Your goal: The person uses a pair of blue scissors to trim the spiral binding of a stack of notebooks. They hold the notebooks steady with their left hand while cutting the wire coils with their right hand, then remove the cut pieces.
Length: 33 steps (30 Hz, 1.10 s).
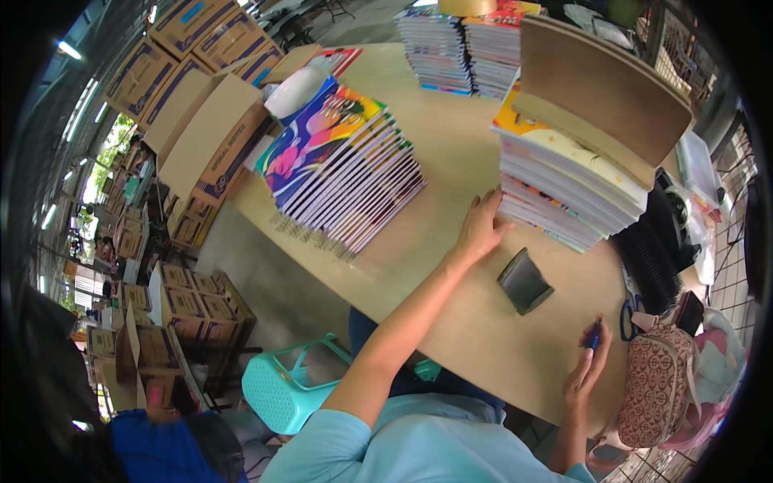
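My left hand (483,229) reaches forward over the table with its fingers stretched out, the fingertips at the lower left corner of a tall stack of notebooks (564,181). A bent brown cardboard sheet (600,88) stands on top of that stack. In my right hand (586,366), near the table's right edge, is a blue pen (594,334). Between my hands lies a small dark grey block (525,282), its kind unclear. To the left, a fanned stack of spiral notebooks (346,169) with colourful covers leans over on the table.
More notebook stacks (439,52) stand at the far edge. Black spiral coils (648,249), blue scissors (630,315) and a patterned pink bag (659,382) line the right side. An opened carton (213,145) adjoins the table's left. A turquoise stool (282,390) stands below.
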Each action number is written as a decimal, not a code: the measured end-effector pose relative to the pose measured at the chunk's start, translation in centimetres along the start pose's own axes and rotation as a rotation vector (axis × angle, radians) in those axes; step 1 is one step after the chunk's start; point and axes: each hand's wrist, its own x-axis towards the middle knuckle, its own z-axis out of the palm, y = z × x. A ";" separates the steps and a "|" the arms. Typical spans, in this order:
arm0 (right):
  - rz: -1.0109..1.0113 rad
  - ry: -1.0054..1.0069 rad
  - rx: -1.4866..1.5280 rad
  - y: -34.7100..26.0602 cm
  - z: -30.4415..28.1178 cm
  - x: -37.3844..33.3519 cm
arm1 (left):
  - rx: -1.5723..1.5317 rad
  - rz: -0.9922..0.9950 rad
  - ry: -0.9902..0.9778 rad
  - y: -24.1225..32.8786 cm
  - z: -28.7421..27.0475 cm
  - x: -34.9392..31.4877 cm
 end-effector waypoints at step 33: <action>-0.514 -0.443 -0.815 -8.8 33.3 2.4 | 0.188 -0.282 0.634 -6.6 -19.1 -18.7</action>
